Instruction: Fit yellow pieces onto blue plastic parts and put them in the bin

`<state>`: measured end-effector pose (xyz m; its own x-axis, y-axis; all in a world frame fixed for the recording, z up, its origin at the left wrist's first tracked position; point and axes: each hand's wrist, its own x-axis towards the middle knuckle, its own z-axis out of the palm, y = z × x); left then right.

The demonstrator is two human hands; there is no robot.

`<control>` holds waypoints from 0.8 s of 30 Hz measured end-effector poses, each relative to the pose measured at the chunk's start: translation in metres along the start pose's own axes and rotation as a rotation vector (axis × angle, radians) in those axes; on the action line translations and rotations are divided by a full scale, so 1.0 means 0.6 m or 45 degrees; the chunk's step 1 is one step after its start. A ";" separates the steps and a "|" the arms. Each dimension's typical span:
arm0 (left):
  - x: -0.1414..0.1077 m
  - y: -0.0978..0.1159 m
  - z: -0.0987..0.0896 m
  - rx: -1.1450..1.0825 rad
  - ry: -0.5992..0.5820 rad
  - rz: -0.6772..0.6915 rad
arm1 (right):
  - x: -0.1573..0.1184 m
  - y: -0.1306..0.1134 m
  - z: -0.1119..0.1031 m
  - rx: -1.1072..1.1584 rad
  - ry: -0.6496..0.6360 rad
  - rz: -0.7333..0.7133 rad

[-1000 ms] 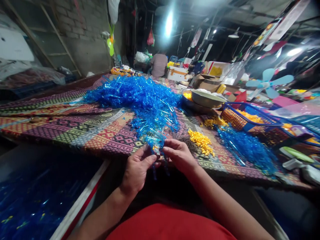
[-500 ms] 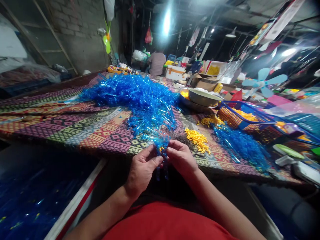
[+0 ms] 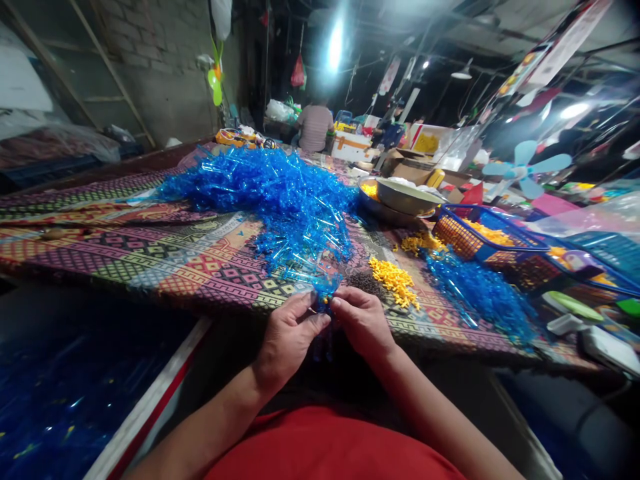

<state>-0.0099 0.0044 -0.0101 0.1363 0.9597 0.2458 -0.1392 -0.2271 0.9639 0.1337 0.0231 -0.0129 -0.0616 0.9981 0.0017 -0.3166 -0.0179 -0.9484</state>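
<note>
At the table's front edge, my left hand (image 3: 290,333) and my right hand (image 3: 363,320) face each other with fingertips pinched together. Between them is a clear blue plastic piece (image 3: 325,288) with a bit of yellow showing in it; its lower part hangs below the fingers, blurred. My left hand is closed on it from the left, my right from the right. Just beyond my fingers spreads a big heap of clear blue plastic pieces (image 3: 270,190). To the right of my right hand lie small yellow pieces (image 3: 395,281) beside a patch of tiny dark bits (image 3: 364,283).
A second blue pile (image 3: 483,290) lies at right, near a blue basket (image 3: 493,230) of yellow pieces and stacked metal bowls (image 3: 407,197). A light-blue fan (image 3: 525,170) stands behind. A box of blue pieces (image 3: 75,400) is below left. Another person (image 3: 315,127) sits far back.
My hands have drawn slightly closer around the blue plastic piece, the left fingertips shifting a little to the right. Less yellow shows between the fingers. The piles look the same.
</note>
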 end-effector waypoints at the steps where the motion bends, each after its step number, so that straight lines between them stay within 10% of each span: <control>1: 0.001 0.000 -0.002 0.013 -0.020 0.005 | -0.001 0.003 0.001 -0.024 0.029 -0.023; 24: -0.006 -0.006 -0.014 -0.249 -0.180 -0.420 | -0.009 0.020 0.007 -0.514 0.159 -0.281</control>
<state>-0.0179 0.0034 -0.0154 0.3365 0.9404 -0.0485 -0.2477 0.1381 0.9589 0.1261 0.0174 -0.0232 0.0881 0.9754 0.2022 0.0851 0.1948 -0.9771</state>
